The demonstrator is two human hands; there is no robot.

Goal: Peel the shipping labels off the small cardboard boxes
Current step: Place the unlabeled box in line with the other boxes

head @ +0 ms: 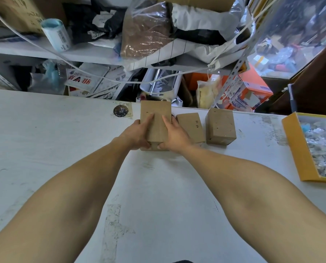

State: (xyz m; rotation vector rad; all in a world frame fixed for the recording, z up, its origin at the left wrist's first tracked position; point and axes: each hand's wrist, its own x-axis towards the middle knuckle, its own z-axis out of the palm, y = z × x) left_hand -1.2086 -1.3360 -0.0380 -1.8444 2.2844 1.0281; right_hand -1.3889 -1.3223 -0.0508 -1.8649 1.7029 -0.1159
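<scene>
My two bare forearms reach out over the white table [44, 141]. My left hand [137, 135] and right hand [174, 136] grip one cardboard box [155, 122] from either side, fingers curled over its top and thumbs at its near edge. At three o'clock from it lie a second box [191, 127] and a third box [221, 126], both resting on the table. Farther out at three o'clock sits a yellow tray [298, 149] of scraps. At eleven o'clock, a round metal disc [120, 111].
</scene>
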